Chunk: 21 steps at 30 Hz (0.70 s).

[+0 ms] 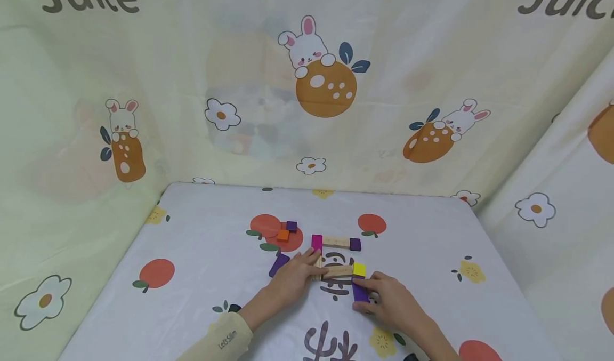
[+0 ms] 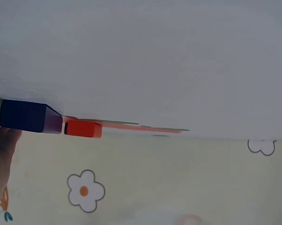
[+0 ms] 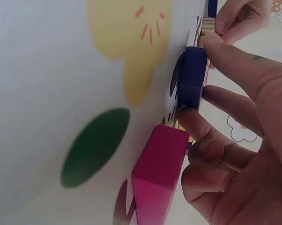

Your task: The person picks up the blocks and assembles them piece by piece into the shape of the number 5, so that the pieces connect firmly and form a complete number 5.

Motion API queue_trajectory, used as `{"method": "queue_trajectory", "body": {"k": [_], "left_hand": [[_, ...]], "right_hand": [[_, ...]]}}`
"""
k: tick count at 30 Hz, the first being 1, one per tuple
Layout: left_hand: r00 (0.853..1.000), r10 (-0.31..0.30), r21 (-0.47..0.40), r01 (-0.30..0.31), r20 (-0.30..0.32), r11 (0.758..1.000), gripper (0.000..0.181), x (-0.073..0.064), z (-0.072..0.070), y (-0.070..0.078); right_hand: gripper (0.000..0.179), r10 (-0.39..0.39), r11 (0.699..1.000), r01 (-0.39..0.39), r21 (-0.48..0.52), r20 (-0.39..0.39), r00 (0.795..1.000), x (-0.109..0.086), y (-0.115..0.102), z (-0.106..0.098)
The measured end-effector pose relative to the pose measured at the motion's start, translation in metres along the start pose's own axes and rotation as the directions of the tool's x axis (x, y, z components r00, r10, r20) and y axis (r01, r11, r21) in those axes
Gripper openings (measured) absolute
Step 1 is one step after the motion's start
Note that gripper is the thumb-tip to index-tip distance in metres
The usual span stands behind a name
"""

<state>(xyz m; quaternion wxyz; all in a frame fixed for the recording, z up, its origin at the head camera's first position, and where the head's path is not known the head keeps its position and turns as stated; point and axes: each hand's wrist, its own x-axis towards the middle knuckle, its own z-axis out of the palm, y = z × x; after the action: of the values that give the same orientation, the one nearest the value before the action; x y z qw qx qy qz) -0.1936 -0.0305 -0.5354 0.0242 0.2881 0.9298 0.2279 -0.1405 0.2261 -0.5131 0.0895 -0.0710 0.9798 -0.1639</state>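
Flat on the table lies an outline of blocks. My left hand reaches over its left side, fingertips touching the pink block and thumb at the end of a plain wooden block. My right hand pinches a purple block between thumb and fingers, its far end right at a yellow block. From the right wrist, the purple block shows close up between the fingertips, with a pink block nearer the camera. Part of the outline is hidden under my left hand.
A second wooden block with a dark purple block forms the outline's far side. Left of it lie a loose purple block, an orange block and a small purple block. A printed curtain hangs behind the table.
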Motion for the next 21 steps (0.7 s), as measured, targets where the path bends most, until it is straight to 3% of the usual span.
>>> {"method": "queue_trajectory", "body": {"k": [12, 21], "left_hand": [[0.999, 0.029, 0.013, -0.029, -0.021, 0.999, 0.038, 0.0002, 0.0014, -0.0018], [1.000, 0.001, -0.003, -0.001, 0.006, 1.000, 0.037, 0.0003, 0.0001, -0.0005]], "right_hand": [[0.055, 0.004, 1.000, -0.004, 0.003, -0.013, 1.000, -0.0021, -0.0024, 0.0001], [0.052, 0.010, 1.000, -0.010, 0.020, -0.019, 1.000, -0.0044, -0.0026, -0.0012]]}}
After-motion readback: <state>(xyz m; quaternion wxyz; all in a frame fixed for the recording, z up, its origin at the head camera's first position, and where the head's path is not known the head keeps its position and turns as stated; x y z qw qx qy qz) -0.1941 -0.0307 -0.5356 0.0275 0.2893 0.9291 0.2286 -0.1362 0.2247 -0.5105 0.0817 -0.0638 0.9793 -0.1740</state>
